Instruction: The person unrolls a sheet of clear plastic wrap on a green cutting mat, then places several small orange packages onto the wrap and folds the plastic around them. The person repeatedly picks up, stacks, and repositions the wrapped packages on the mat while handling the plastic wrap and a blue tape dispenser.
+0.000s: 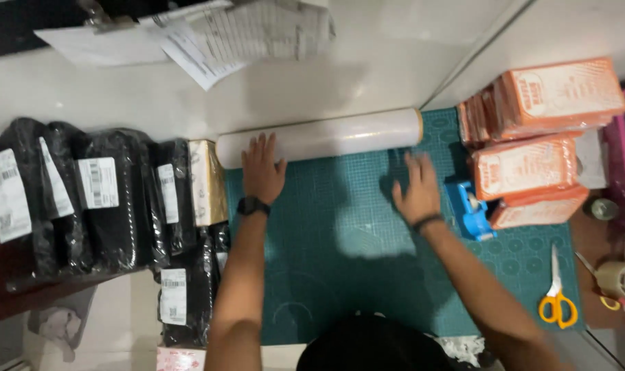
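1. Two bare arms of mine reach forward over the green cutting mat (340,275); near its right edge lie scissors (557,297) with yellow handles.
2. Left of the mat, black-wrapped parcels (106,199) lie in a row, each with a white rectangular label; more black parcels (189,288) lie nearer me.
3. One tan boxy package (208,182) lies just beside my left wrist, between the black parcels and the mat.
4. My left hand (261,168) is open, fingers spread, its fingertips touching the roll of clear stretch film (319,137), which lies across the far edge of the mat.
5. My right hand (417,189) is open and flat over the mat, just short of the roll, gripping nothing.
6. Beside that hand sits a blue tape dispenser (468,206).
7. Right of it, orange wrapped packets (539,137) are stacked in a loose pile.
8. Farthest off, white printed papers (216,34) lie on the pale surface.
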